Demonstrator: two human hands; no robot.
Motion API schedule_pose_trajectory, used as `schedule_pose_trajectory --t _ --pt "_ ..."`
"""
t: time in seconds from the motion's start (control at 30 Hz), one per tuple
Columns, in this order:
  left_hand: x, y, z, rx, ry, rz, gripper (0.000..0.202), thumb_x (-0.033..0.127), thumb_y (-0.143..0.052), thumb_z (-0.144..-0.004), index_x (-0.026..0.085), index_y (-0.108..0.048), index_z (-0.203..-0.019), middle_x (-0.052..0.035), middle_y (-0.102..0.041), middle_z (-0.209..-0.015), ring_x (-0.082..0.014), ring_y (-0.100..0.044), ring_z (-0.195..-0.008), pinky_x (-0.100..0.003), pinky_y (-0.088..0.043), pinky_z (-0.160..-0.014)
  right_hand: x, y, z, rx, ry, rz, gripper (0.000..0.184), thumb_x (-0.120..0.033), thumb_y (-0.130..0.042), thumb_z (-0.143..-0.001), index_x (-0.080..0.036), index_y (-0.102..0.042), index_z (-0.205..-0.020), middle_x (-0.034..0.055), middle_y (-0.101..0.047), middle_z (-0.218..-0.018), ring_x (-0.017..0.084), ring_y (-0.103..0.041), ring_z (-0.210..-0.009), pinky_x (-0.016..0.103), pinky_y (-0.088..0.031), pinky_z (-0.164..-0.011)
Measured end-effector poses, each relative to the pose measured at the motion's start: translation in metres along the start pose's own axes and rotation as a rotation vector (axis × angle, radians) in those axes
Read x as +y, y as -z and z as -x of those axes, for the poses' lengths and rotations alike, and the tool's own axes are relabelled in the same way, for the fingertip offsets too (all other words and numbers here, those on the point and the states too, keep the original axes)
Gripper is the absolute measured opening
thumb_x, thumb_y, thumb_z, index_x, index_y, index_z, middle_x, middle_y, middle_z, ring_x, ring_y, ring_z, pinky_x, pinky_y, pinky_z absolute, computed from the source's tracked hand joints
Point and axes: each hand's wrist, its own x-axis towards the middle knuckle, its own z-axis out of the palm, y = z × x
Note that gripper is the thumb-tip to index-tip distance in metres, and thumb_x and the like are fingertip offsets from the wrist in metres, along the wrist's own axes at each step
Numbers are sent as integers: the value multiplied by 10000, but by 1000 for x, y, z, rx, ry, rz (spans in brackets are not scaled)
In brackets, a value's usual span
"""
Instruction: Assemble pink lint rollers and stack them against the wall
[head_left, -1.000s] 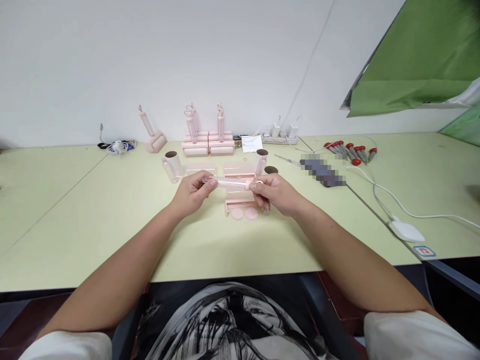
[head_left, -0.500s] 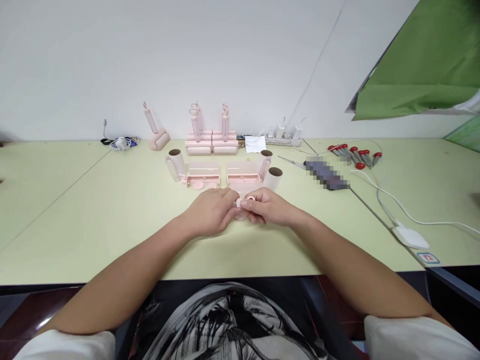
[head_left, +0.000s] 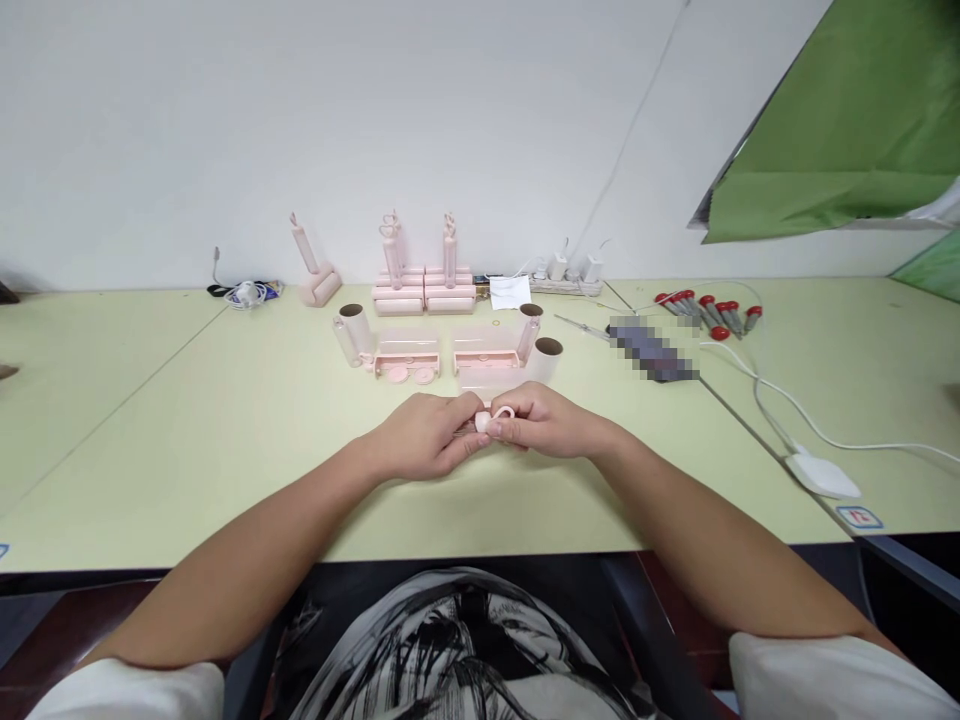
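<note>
My left hand (head_left: 429,435) is closed round a clear lint roller handle, most of it hidden by the fingers. At its right end sits a pale pink end cap (head_left: 482,421) with a curved loop (head_left: 506,411), pinched between thumb and fingers of my right hand (head_left: 551,422). Both hands meet just above the table. Beyond them lie two pink roller housings (head_left: 407,366) with clear covers (head_left: 405,341), and two pink discs (head_left: 411,376) in front of the left one. Adhesive rolls with brown cores (head_left: 548,352) and clear handles (head_left: 344,340) stand at either side.
Assembled pink lint rollers (head_left: 397,297) stand along the wall. A power strip (head_left: 566,284), white paper (head_left: 510,292), blurred dark phone (head_left: 649,350), red-capped tools (head_left: 720,305) and a white charger with cable (head_left: 821,472) lie to the right. A bundled cable (head_left: 247,293) is at the back left.
My hands have shifted slightly down in the view, still together on the handle and cap. The cap's loop now shows more plainly, arching to the right.
</note>
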Motion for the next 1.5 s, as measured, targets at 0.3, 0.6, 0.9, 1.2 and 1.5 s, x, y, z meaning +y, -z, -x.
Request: schedule_pose_trajectory --t 0.3,0.6,0.9,1.2,1.5 --pt "-11 8 -1 252 38 323 245 414 -472 -954 188 -510 -867 27 -508 -700 -113 -462 -636 -248 -368 -606 -18 22 11 240 43 108 449 -496 -543 -928 -168 -515 -623 -22 -506 -530 83 -422 -481 217 -319 -473" --pt "-24 2 -3 292 202 509 185 356 -439 -933 197 -499 -860 33 -474 -665 -122 -446 -617 -267 -383 -598 -25 49 30 323 -459 314 484 -531 -636 -834 -194 -428 -556 -40 -406 -505 79 -348 -451 235 -262 -433" --pt "-21 2 -2 367 94 516 268 443 -501 -930 186 -556 -880 15 -526 -710 -117 -476 -644 -255 -402 -615 -7 62 36 224 -786 512 431 -472 -678 -748 -205 -425 -523 1 -455 -508 102 -341 -421 284 -210 -419" --pt "-19 5 -2 468 97 593 273 454 -639 -851 181 -640 -839 27 -475 -631 -100 -413 -574 -250 -343 -539 10 63 24 185 -974 607 362 -421 -703 -711 -210 -453 -557 5 -462 -547 124 -394 -440 298 -294 -445" --pt "-19 8 -8 458 204 1144 347 448 -713 -779 185 -536 -920 15 -617 -688 -95 -537 -471 -216 -370 -398 -9 64 34 595 -458 453 355 -488 -644 -810 -201 -509 -651 -52 -386 -520 92 -330 -468 260 -245 -471"
